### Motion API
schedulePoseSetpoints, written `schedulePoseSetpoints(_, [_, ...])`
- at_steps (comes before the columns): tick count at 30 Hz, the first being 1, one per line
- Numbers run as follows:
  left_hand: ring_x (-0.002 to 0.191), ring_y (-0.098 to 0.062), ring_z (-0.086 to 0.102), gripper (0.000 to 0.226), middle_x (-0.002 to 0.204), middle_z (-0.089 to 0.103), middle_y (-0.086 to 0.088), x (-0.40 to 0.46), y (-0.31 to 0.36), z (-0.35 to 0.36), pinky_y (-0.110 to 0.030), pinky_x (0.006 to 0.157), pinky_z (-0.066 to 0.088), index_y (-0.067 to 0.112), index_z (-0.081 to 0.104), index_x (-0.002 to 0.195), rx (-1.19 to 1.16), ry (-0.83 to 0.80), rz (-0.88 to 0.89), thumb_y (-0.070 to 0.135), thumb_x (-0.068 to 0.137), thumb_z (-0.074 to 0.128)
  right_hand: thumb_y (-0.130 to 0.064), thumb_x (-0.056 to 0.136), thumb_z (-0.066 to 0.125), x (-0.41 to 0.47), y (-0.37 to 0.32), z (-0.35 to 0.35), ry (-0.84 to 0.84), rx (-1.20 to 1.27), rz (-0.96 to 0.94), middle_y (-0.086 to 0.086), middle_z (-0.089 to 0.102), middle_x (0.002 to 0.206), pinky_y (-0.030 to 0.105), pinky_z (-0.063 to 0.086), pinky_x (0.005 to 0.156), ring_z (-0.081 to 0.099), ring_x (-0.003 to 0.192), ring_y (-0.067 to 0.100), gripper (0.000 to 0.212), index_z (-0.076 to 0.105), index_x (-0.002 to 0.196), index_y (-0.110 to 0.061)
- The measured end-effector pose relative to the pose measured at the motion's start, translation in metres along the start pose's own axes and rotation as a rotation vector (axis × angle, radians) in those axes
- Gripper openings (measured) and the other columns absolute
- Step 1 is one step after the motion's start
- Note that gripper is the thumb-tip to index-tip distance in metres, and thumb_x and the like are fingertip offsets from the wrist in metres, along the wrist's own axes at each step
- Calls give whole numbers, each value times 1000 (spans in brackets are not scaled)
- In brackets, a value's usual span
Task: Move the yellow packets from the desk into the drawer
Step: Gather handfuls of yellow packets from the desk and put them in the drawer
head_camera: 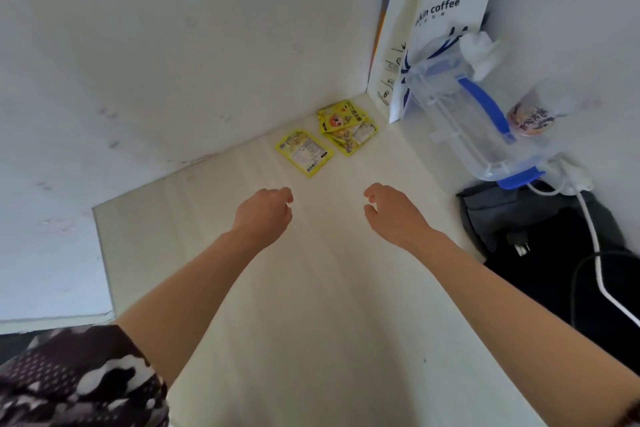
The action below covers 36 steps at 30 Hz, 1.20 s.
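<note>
Yellow packets lie on the pale desk [311, 288] near its far corner. One packet [304, 152] lies flat by itself. A small overlapping pile of yellow packets [347, 126] sits just right of it, close to the wall. My left hand [268, 210] hovers over the desk a short way in front of the single packet, fingers loosely curled and holding nothing. My right hand [389, 210] floats level with it to the right, fingers apart and empty. No drawer is in view.
A white paper coffee bag [440, 21] stands in the far right corner. A clear plastic box with blue clips [474, 121] and a small printed cup [531, 116] sit along the right wall. A dark bag [540, 229] with white cables [595, 253] lies at the right.
</note>
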<state>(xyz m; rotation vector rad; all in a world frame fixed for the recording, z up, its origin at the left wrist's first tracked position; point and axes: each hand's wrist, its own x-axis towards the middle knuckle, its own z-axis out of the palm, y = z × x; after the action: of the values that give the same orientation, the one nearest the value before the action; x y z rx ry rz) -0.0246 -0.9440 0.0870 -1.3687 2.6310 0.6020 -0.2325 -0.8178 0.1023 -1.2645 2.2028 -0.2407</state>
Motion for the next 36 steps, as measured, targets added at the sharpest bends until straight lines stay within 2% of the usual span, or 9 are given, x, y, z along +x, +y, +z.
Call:
schedulePoseSetpoints(6, [121,-22,47,32,126,58,0,76,-4,-11,-39,87,47,20,52,126,83,-59,45,18,96,44,-25,96,43,83,-3,-26,-6,-69,-35,8,57,124,39,46,94,55,113,27,36,49,130,-14])
schedulePoseSetpoints(13, [139,-23,31,54,148,42,-1,152,-1,-3,-41,103,41,19,41,141,147,-62,172,1,90,45,-23,95,43,173,-1,-40,16,-112,-113,13,56,116,46,48,90,54,109,34,29,54,117,-8])
schedulePoseSetpoints(17, [149,-18,12,61,159,24,2,180,-6,6,-37,115,28,20,26,150,190,-118,251,9,94,48,-21,96,45,210,-1,-41,35,-134,-144,16,49,131,47,46,96,49,117,35,41,46,135,-9])
schedulePoseSetpoints(19, [150,-16,8,64,160,21,3,188,-9,10,-36,118,24,19,20,152,199,-133,279,15,96,49,-22,96,44,227,0,-37,46,-176,-190,15,42,141,47,43,100,44,124,36,46,40,141,-10])
schedulePoseSetpoints(24, [150,-16,13,63,159,24,4,191,-19,15,-34,119,23,22,23,152,169,-113,343,28,95,50,-30,100,35,251,8,-26,-14,-377,-328,4,20,160,52,28,114,15,146,38,48,31,148,-28])
schedulePoseSetpoints(28, [144,-20,29,65,154,35,2,181,-27,15,-35,115,27,21,36,146,162,-67,355,31,87,60,-31,100,37,238,19,-20,43,-374,-296,3,17,161,49,18,116,6,147,38,43,35,143,-23])
schedulePoseSetpoints(31, [129,-24,43,65,134,53,-1,176,-28,12,-34,106,35,21,44,140,154,-28,322,34,81,69,-35,99,40,223,29,-17,66,-410,-281,4,20,160,48,14,116,7,147,38,43,37,138,-19])
schedulePoseSetpoints(34, [120,-21,44,75,121,52,2,176,-24,8,-31,99,36,23,43,139,155,-91,253,42,74,76,-34,93,50,210,33,-19,63,-417,-257,6,35,151,47,17,114,13,145,39,48,39,135,-14])
schedulePoseSetpoints(36, [114,-20,44,71,117,50,2,175,-21,6,-30,94,38,24,48,134,160,-124,222,43,72,78,-36,88,57,202,32,-20,46,-391,-238,5,39,145,46,19,112,19,141,37,60,34,140,-16])
